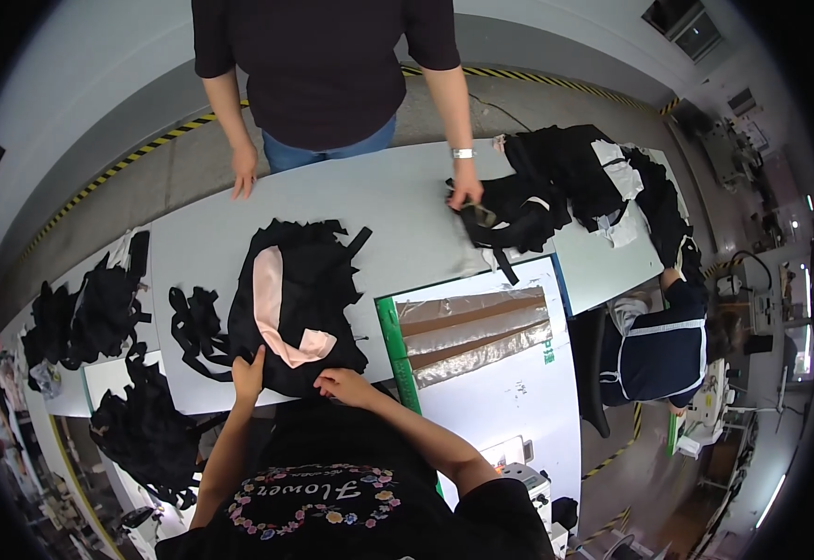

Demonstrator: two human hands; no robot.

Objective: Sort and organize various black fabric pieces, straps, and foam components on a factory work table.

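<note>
A pile of black fabric pieces (328, 280) lies on the pale table in front of me. On top of it rests a folded pink fabric strip (268, 289), bent at its near end. My left hand (248, 376) grips the pile's near left edge, thumb on top, just beside the strip's bend. At the near right edge, my right hand (343, 386) is closed with curled fingers at the black cloth. The undersides of both grips are hidden. Left of the pile lies a smaller tangle of black straps (199, 327).
Across the table (407, 196) a person (328, 75) reaches with one hand to black straps (510, 219). More black garments (575, 168) are heaped at right. A white board with clear film (482, 411) stands right of me. Black bundles (146, 429) hang at left. Another person (654, 355) sits at far right.
</note>
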